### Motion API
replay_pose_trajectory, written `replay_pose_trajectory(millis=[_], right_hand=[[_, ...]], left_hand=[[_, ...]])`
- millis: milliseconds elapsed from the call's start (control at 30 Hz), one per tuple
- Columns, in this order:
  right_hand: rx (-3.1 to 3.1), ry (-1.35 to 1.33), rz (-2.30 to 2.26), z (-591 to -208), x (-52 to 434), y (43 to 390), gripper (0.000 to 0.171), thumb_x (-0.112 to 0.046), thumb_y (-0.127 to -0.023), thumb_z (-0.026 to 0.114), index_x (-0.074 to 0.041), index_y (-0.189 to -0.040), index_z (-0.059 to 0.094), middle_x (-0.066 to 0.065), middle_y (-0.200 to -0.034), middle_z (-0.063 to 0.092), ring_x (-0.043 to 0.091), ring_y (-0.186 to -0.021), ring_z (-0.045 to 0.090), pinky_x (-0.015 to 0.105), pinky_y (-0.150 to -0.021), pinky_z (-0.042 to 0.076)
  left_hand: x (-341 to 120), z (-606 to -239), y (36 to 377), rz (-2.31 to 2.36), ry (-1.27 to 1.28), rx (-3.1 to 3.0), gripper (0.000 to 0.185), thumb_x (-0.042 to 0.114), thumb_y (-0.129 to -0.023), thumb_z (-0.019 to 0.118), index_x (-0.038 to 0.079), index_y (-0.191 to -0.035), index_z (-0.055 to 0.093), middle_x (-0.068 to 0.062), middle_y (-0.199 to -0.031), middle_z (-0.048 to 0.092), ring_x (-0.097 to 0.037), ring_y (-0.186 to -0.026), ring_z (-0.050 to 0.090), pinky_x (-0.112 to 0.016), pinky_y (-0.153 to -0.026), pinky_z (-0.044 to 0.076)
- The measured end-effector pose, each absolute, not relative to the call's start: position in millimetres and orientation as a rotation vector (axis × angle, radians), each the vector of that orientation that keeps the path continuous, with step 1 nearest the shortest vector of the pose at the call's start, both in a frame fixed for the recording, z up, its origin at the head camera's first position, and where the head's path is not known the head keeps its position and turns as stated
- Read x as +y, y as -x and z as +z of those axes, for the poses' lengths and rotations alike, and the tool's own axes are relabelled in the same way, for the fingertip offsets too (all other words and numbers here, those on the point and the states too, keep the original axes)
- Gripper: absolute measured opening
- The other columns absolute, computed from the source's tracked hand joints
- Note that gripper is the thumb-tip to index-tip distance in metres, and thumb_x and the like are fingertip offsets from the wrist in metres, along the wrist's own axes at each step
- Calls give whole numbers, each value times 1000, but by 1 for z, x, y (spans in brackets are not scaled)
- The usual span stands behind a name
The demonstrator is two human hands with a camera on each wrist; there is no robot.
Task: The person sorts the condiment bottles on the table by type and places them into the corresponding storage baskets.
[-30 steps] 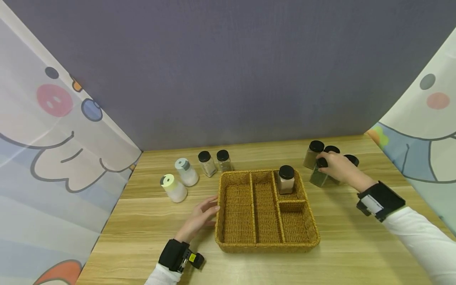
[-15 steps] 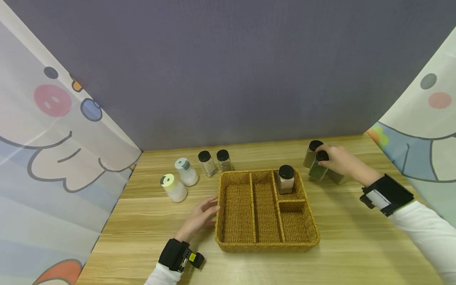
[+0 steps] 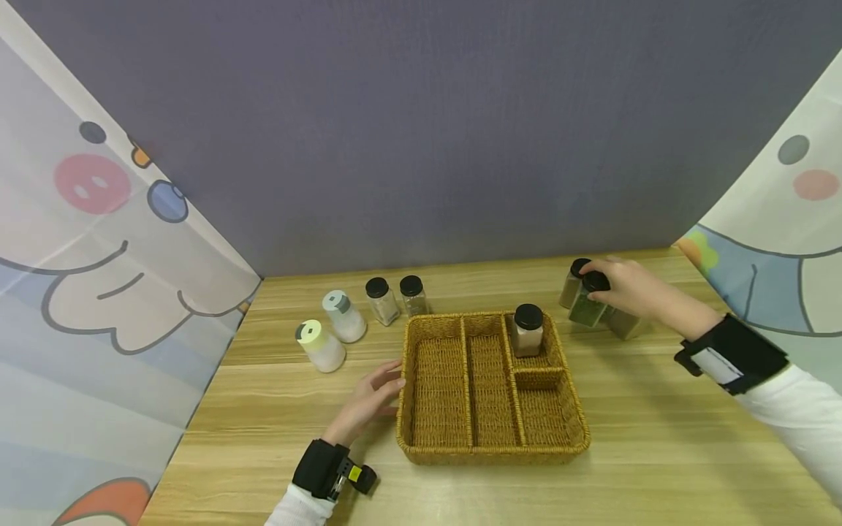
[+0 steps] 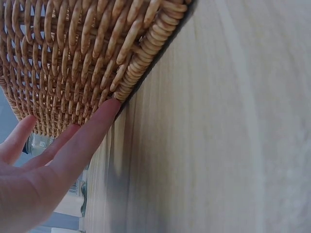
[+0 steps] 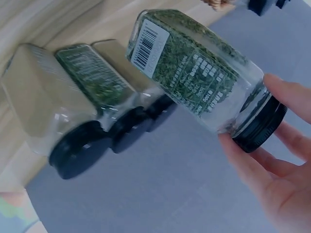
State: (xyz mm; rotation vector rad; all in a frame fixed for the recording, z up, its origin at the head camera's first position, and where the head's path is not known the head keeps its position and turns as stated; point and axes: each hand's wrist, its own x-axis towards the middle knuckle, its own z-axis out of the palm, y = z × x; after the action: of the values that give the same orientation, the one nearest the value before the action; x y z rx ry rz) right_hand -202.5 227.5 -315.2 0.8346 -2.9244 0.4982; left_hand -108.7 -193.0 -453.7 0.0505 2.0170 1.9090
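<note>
Head view: right hand (image 3: 625, 291) grips the black cap of a green-herb jar (image 3: 588, 305), lifted clear of the bench (image 3: 658, 438) just right of the wicker basket (image 3: 492, 449). I note the left hand (image 3: 368, 402) lies flat with fingers straight, holding nothing, against the basket's left wall.

Right wrist view adds what the head view lacks: the herb jar (image 5: 194, 73) is square-sided clear glass, packed with flaked green leaf, and carries a white barcode label. Fingers (image 5: 286, 97) curl round its cap. Three more jars (image 5: 82, 97) stand close together behind it, black-capped; one holds green leaf, the other two a pale tan powder. In the head view the hand hides most of that group.

Left wrist view: fingertips (image 4: 109, 109) touch the coarse rope weave low on the basket (image 4: 87, 53); bench grain is pale wood.

One pinkish-powder jar (image 3: 528, 330) stands upright in the basket's rear right compartment. Label text is too small to read.
</note>
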Motion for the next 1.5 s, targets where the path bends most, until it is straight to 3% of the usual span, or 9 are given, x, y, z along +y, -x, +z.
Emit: replay_pose_trajectory(millis=[433, 767, 1000, 1200, 1500], right_hand=[[-2923, -895, 462, -299, 218, 187, 40, -6, -76, 66, 3, -113, 53, 30, -108, 51, 37, -86, 57, 44, -66, 48], [-2866, -1016, 496, -291, 213, 175, 40, -6, -75, 68, 1, -112, 54, 23, -108, 54, 35, -90, 57, 43, -69, 50], [-2712, -1130, 485, -290, 208, 168, 39, -3, -68, 73, 0, -104, 58, 16, -100, 58, 28, -84, 59, 37, -65, 51], [-2717, -1170, 479, -288, 205, 162, 39, -5, -69, 73, -4, -105, 58, 9, -99, 57, 24, -85, 58, 35, -64, 50], [-2692, -1230, 488, -289, 199, 152, 40, -6, -69, 73, -3, -106, 58, 10, -102, 57, 22, -84, 58, 26, -58, 50]], left_hand=[[-194, -454, 109, 1884, -59, 2047, 62, 28, -86, 57, 5, -136, 30, -27, -132, 35, -39, -112, 45, -44, -79, 50], [-195, -453, 109, 1866, -59, 2068, 62, 29, -86, 57, 5, -136, 30, -27, -132, 35, -39, -109, 47, -43, -79, 50], [-194, -452, 108, 1867, -73, 2072, 62, 28, -86, 57, 3, -136, 30, -28, -131, 36, -38, -108, 48, -43, -79, 50], [-193, -451, 107, 1868, -57, 2076, 61, 27, -86, 57, 4, -136, 31, -28, -131, 36, -38, -109, 48, -43, -80, 49], [-194, -452, 108, 1860, -60, 2077, 62, 29, -86, 57, 4, -136, 31, -28, -131, 36, -38, -109, 47, -44, -79, 50]])
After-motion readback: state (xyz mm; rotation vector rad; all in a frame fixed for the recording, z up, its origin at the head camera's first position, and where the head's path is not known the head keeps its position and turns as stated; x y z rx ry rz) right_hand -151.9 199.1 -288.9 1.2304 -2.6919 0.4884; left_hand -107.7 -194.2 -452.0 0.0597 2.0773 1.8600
